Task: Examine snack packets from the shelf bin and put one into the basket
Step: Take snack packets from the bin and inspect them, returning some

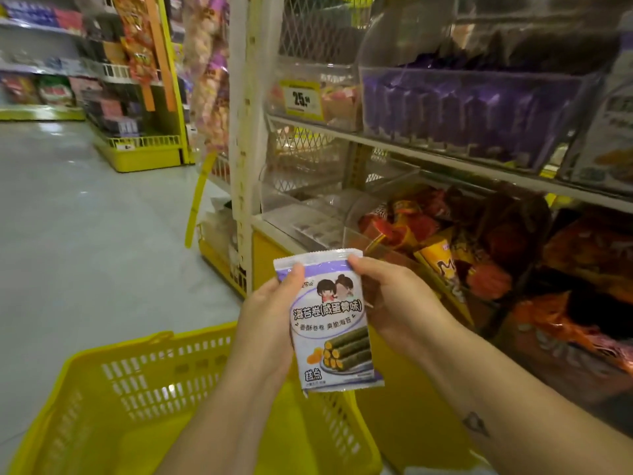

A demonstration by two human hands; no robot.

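Head view: your left hand point(270, 322) and right hand point(390, 299) pinch a packet point(330, 332) near the basket point(137, 346).
Slick wrapper could slip, landing outside.

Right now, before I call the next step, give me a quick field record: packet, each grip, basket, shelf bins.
held item: snack packet, purple and white, upright, printed front facing the camera
left grip: holds the packet's left edge, thumb on the front near the top
right grip: holds the right edge, thumb at the top corner
basket: yellow, below the hands; nothing seen in its visible part
upper bin: purple packets
lower bin: orange and red packets
task state: packet not yet in the basket
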